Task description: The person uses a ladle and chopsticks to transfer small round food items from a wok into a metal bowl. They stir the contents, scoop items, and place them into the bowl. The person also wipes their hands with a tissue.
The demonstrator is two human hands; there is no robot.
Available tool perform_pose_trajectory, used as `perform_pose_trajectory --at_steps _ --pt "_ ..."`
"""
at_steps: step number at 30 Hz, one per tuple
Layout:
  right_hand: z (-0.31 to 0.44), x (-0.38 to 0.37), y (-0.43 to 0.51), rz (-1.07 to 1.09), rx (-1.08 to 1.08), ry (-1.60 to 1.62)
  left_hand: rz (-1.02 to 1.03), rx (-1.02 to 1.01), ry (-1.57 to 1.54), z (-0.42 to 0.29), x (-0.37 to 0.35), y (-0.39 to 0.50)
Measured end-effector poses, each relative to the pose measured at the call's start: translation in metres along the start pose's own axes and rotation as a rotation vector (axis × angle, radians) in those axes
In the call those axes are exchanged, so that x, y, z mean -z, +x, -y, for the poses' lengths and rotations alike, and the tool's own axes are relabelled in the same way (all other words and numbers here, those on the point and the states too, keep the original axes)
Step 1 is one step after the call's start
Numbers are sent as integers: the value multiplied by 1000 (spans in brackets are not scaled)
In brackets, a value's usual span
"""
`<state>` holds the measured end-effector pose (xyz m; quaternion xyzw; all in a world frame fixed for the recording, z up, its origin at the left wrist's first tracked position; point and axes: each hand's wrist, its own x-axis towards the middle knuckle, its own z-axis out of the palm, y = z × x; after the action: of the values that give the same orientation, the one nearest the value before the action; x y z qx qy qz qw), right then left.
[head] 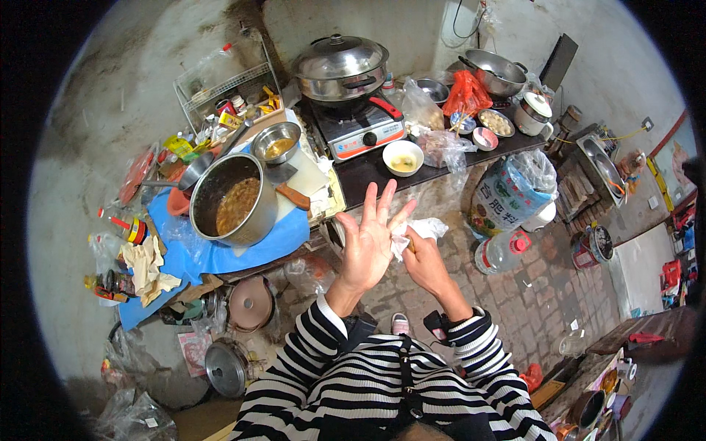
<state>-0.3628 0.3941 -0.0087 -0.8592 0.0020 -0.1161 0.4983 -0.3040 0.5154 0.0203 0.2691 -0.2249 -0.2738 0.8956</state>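
My left hand is raised palm up with its fingers spread, in front of the counter edge. Close to its little finger, my right hand grips a crumpled white tissue; something small and brownish shows at its fingers, too little to identify. Beyond my hands a white bowl with yellowish liquid stands on the dark counter. To the left are a deep metal pot of brown stew, a steel bowl with yellow liquid, and a cleaver with a wooden handle lying on a white cutting board.
A lidded steel pot sits on a portable gas stove. Blue sheeting covers the left table. Bowls, plastic bags and a white electric cooker line the right counter. A large printed sack and a plastic bottle stand on the brick floor.
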Motion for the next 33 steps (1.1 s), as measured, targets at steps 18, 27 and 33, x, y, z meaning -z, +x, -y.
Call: perform_pose_trajectory --at_steps 18,27,33 --pt "8 9 2 -170 173 -423 -28 175 269 13 2 -15" --pt "-11 14 20 -248 -2 -396 174 182 781 11 4 -24" --pt "-19 47 12 -343 -5 -5 52 149 272 2 6 -26"
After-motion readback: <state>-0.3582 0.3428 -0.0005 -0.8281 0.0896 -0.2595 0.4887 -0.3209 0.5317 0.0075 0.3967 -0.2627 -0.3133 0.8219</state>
